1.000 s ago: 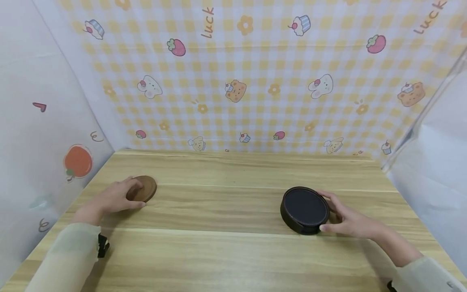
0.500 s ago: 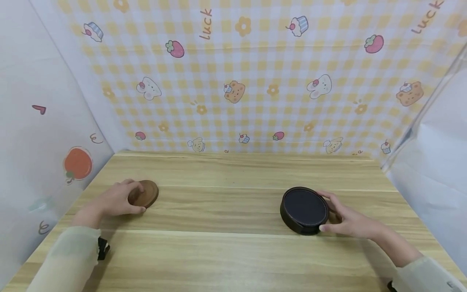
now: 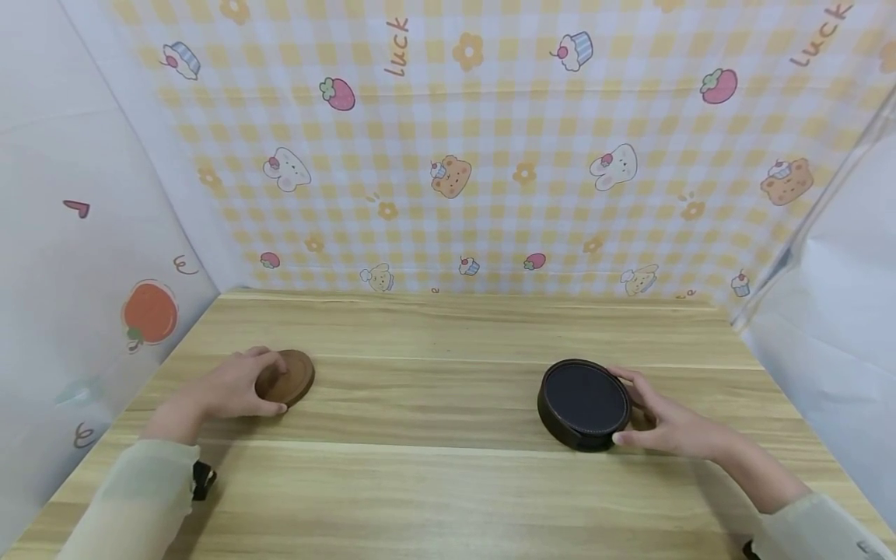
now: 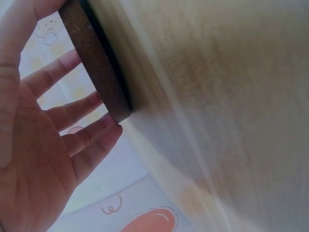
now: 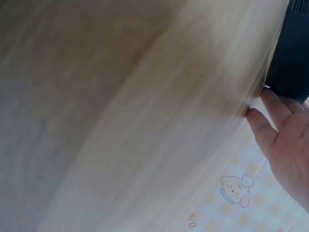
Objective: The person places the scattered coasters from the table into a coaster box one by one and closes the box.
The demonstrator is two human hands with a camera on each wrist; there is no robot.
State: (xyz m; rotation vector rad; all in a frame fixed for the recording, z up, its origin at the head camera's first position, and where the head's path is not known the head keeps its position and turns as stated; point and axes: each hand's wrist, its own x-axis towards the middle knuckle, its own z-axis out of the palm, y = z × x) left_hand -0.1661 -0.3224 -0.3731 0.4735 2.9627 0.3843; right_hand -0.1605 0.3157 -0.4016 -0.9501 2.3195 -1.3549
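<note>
On the left of the table, my left hand [image 3: 234,385] grips a round brown wooden coaster [image 3: 297,377] by its rim, thumb on the near side and fingers on the far side. The left wrist view shows the coaster's edge [image 4: 99,63] close over the tabletop; I cannot tell whether it touches. At the right, a round black coaster holder [image 3: 586,398] with a stitched, dark top stands on the table. My right hand [image 3: 672,424] holds its right side between thumb and fingers. Only a corner of the holder's black side [image 5: 292,58] shows in the right wrist view.
The pale wooden table [image 3: 434,482] runs back to a yellow checked cloth [image 3: 448,225] with cartoon prints. White sheets [image 3: 77,155] hang at the left and right sides. Bare wood lies between the two hands.
The left hand has moved a little to the right and nearer to me, carrying the wooden coaster along. My right hand and the black coaster holder have stayed in place.
</note>
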